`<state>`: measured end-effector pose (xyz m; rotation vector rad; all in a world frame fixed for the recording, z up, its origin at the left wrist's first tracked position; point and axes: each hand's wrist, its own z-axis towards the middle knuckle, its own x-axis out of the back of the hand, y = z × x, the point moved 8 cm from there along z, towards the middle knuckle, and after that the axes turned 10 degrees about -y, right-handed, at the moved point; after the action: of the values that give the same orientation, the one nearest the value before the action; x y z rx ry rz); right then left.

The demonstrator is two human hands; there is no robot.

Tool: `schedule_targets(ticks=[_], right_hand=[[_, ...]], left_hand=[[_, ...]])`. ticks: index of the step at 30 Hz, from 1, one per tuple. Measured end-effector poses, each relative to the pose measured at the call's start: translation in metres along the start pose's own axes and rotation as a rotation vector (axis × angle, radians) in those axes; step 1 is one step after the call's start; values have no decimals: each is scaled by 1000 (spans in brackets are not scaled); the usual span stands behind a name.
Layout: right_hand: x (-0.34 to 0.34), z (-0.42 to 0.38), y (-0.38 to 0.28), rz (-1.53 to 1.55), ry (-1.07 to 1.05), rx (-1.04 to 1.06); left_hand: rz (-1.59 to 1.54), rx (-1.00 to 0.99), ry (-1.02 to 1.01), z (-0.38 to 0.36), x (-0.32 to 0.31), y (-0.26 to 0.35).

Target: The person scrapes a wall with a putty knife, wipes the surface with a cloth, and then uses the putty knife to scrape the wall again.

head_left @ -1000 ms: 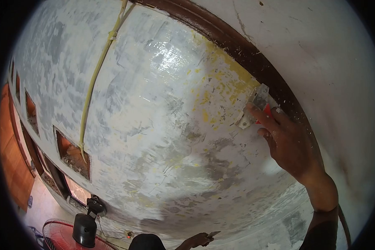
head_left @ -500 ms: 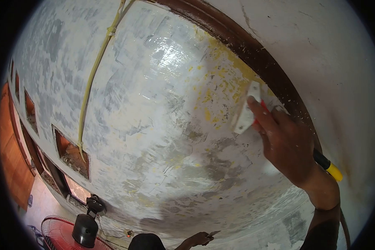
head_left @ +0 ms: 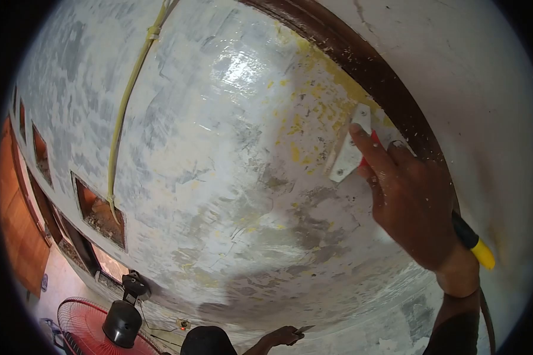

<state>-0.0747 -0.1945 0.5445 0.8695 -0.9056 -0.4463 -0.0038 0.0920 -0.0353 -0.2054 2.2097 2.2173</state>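
At right of frame, the right hand (head_left: pixel 417 204) presses a scraper (head_left: pixel 349 151) against the patchy wall (head_left: pixel 219 177) beside the brown trim (head_left: pixel 361 59).

Red fan (head_left: pixel 95 328), yellow cable (head_left: pixel 121 112), wall vents (head_left: pixel 99 210)

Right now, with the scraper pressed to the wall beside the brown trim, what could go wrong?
The right hand holds the scraper blade close to the brown trim; a slip could gouge it. Another person's hand works the same wall below, so falling flakes may land there. The yellow cable runs down the wall to the left; wider strokes might nick it.
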Motion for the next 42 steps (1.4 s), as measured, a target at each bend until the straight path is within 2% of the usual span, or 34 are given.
schedule_targets(ticks=[3, 6, 9, 14, 19, 23, 25, 27, 29, 31, 35, 37, 39, 42], right_hand=[[-5, -6, 10, 6, -18, -13], [-2, 1, 2, 2, -2, 3], [-7, -2, 10, 50, 0, -9], [-11, 0, 8, 132, 67, 4], [-17, -7, 10, 170, -18, 17], [-11, -1, 10, 163, 26, 1], [-15, -10, 12, 156, -66, -9], [-13, 1, 6, 179, -41, 3], [-15, 0, 10, 217, -42, -12], [-14, -1, 10, 178, -6, 13], [-17, 3, 8, 154, 26, -5], [-10, 3, 6, 127, 123, 37], [-20, -3, 11, 128, 121, 24], [-18, 0, 15, 125, 248, 48]], left_hand=[[-20, 24, -27, 2, -7, -9], [-39, 33, 37, 2, -2, 0], [-39, 49, -51, 0, -12, 1], [-38, 72, 5, -6, -4, 2], [-19, 43, 13, -5, 0, -3], [-71, 84, 38, 1, -2, -7], [-12, 79, 17, -7, -3, -7], [41, 47, -7, 3, -1, 1], [-90, 44, -15, 9, -5, -10], [-75, 56, -72, 7, -14, -12], [-22, 70, 52, -11, -3, 12], [-111, 61, -4, -1, -4, 0], [-61, 72, -9, 0, -7, -14], [-62, 50, -17, 5, -2, -1]])
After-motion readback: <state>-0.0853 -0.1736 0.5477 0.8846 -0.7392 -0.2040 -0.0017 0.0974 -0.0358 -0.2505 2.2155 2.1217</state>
